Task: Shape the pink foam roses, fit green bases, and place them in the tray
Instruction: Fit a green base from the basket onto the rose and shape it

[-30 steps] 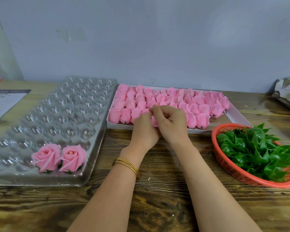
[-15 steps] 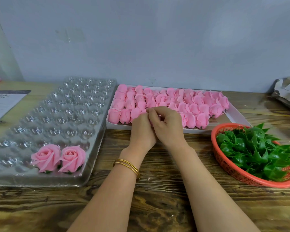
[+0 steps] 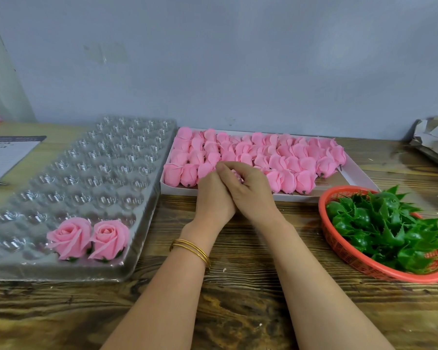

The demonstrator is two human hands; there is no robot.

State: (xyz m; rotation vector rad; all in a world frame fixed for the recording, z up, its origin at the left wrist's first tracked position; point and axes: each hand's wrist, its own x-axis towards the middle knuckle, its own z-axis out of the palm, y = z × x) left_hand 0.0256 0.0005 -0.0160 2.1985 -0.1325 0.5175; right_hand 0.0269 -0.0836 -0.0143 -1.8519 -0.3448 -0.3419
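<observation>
Fingers point(image 3: 228, 168) of both hands are curled round one rose point(image 3: 236, 173), left hand point(image 3: 213, 198) pressed against right hand point(image 3: 250, 190), with only a sliver of pink showing. I'd tease the petals out gently, since foam probably tears. The box point(image 3: 301, 197) behind is packed with buds point(image 3: 283, 157), the tray point(image 3: 86, 168) has two finished roses point(image 3: 86, 238), and the basket point(image 3: 339, 248) is heaped with bases point(image 3: 382, 223).

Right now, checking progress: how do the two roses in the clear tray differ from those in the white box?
The tray roses are opened, petals spread; the box roses are closed buds. The tray roses have green under them; the box roses show bare dark ends. Both are pink.
</observation>
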